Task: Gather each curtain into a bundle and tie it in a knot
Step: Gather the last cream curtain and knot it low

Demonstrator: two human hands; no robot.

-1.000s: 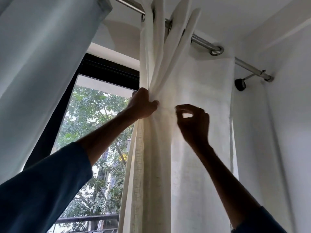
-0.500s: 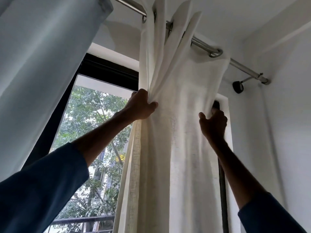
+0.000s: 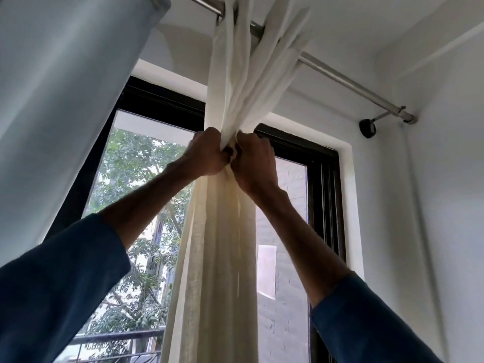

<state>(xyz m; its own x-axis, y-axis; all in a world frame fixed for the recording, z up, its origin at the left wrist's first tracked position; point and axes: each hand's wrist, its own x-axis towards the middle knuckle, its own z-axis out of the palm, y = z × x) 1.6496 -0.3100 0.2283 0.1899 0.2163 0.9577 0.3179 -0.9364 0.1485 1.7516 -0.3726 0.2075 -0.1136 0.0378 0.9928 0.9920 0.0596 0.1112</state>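
In front of the window (image 3: pixel 324 192), my two blue sleeves (image 3: pixel 52 297) reach up to the cream curtain (image 3: pixel 220 244), which hangs gathered in one bundle before the middle of the glass. My left hand (image 3: pixel 207 153) and right hand (image 3: pixel 255 163) meet knuckle to knuckle just below the window's top frame, the fingers of each curled tight around the bunched cloth. Above the window the folds fan up to the rod (image 3: pixel 353 77), a grey curtain (image 3: pixel 65 87) covers its left side, and trees (image 3: pixel 136 166) show beyond the glass.
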